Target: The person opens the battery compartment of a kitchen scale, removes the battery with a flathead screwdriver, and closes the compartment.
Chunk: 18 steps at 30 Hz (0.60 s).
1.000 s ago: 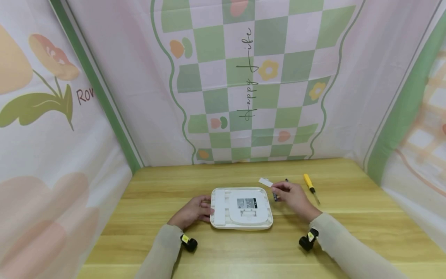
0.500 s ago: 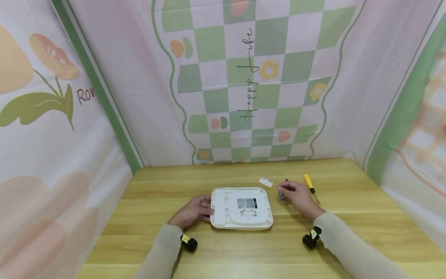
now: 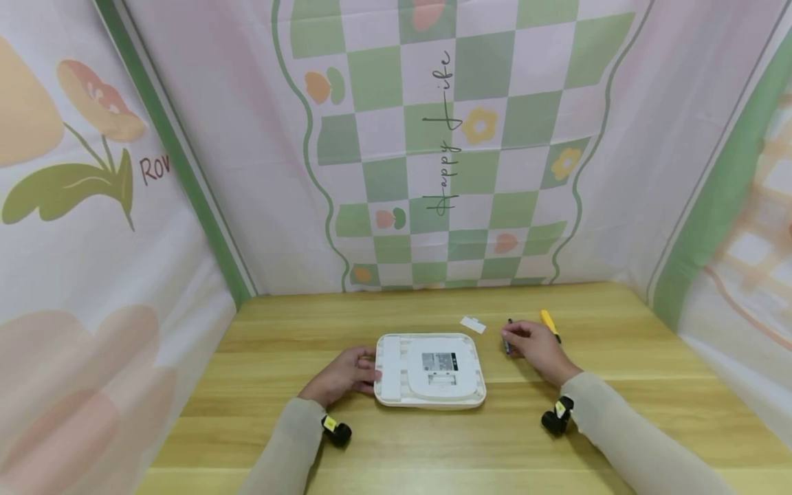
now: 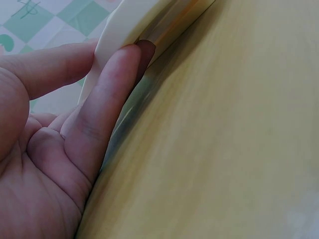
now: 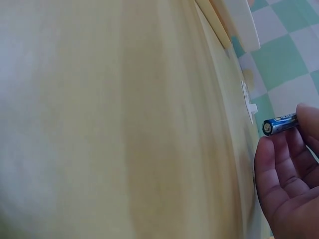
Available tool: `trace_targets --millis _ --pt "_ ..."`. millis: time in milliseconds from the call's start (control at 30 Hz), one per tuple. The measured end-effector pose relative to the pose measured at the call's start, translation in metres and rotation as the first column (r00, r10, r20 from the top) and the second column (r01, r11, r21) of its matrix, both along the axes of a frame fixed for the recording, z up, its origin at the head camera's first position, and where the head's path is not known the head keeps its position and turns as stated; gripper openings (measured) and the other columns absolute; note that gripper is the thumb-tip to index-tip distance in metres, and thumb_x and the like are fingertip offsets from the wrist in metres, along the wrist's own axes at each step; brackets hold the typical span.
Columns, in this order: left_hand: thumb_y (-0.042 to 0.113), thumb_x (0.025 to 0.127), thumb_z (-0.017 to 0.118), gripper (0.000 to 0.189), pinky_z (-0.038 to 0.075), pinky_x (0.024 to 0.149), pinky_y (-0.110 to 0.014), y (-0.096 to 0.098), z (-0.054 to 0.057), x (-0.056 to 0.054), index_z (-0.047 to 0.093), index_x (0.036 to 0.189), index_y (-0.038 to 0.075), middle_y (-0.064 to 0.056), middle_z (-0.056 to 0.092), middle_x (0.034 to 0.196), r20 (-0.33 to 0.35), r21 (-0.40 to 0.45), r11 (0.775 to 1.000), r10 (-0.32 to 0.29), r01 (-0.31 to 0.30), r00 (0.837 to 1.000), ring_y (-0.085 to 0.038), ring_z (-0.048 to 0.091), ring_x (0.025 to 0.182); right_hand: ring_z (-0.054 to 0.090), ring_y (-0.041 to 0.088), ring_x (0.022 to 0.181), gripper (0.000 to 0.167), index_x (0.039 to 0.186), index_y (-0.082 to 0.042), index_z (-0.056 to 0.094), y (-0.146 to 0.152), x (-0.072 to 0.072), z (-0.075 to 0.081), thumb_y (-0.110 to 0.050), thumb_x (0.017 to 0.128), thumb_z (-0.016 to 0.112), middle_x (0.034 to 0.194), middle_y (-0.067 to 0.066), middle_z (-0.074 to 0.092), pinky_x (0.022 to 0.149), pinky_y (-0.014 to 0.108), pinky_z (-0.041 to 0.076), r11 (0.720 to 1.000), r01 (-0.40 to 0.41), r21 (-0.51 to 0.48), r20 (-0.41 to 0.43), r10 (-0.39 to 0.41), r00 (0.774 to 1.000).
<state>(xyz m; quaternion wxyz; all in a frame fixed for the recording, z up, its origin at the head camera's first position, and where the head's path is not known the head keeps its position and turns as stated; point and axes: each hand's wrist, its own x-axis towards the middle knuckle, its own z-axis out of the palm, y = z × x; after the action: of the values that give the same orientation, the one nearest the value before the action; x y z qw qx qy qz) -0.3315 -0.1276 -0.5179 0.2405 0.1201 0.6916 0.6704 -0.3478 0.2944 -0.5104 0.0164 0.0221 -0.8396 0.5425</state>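
Right hand point(image 3: 537, 350) has a battery point(image 5: 280, 123) pinched between thumb and fingertips, one end poking out free, well to the right of the white device point(image 3: 391, 371), and that short hold looks like the weak spot: a slack thumb, and this smooth round cell could slip, hit the wooden table point(image 3: 396, 454) and roll. Whether it clears the tabletop is hard to call from these angles. Over on the other side, the left hand point(image 3: 342, 375) grips the device's left edge, a fingertip tucked beneath the rim; the device lies underside up, its recess point(image 3: 442, 379) exposed right of centre. One-sided grip, mind you, so any hard push near the far end could make the device swing or slide, and a sudden press down might nip that tucked finger. Traffic around the right hand, too! A yellow-handled tool point(image 3: 549, 325) is partly hidden behind it, close enough that a careless swing of the knuckles might send it spinning. And the small white piece point(image 3: 473, 324), near the device's far right corner, is thin and looks light; a trailing sleeve or fingertip could flick it away.
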Motion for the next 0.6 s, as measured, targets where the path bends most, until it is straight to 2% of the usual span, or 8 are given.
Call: trace_targets --millis 200,400,600 --pt "0.0 0.09 0.067 0.052 0.059 0.076 -0.042 0.0003 0.0011 0.0004 0.044 0.135 -0.008 -0.019 0.067 0.105 0.008 0.003 1.0 0.0 0.0 1.0 -0.031 0.067 0.09 0.063 0.019 0.087 0.032 0.115 0.005 0.064 0.0014 -0.003 0.0007 -0.02 0.097 0.063 0.119 0.021 0.061 0.07 0.031 0.059 0.999 0.03 0.013 -0.003 -0.03 1.0" --pt "0.0 0.09 0.066 0.053 0.059 0.077 -0.041 0.0005 0.0016 0.0001 0.042 0.136 -0.009 -0.018 0.067 0.104 0.0 -0.008 1.0 -0.007 0.007 1.0 -0.03 0.067 0.089 0.063 0.019 0.086 0.028 0.112 0.005 0.065 0.0013 -0.0048 0.0035 -0.018 0.097 0.063 0.112 0.019 0.064 0.069 0.029 0.058 0.997 0.051 0.055 0.001 -0.051 0.999" --pt "0.0 0.09 0.067 0.053 0.059 0.077 -0.042 0.0003 0.001 0.0004 0.043 0.136 -0.008 -0.018 0.066 0.104 -0.001 -0.006 1.0 0.003 -0.003 1.0 -0.03 0.067 0.09 0.062 0.018 0.081 0.022 0.108 0.004 0.067 0.0001 -0.0055 0.009 -0.015 0.097 0.062 0.104 0.016 0.066 0.064 0.029 0.056 0.987 0.054 0.15 -0.013 -0.052 0.999"
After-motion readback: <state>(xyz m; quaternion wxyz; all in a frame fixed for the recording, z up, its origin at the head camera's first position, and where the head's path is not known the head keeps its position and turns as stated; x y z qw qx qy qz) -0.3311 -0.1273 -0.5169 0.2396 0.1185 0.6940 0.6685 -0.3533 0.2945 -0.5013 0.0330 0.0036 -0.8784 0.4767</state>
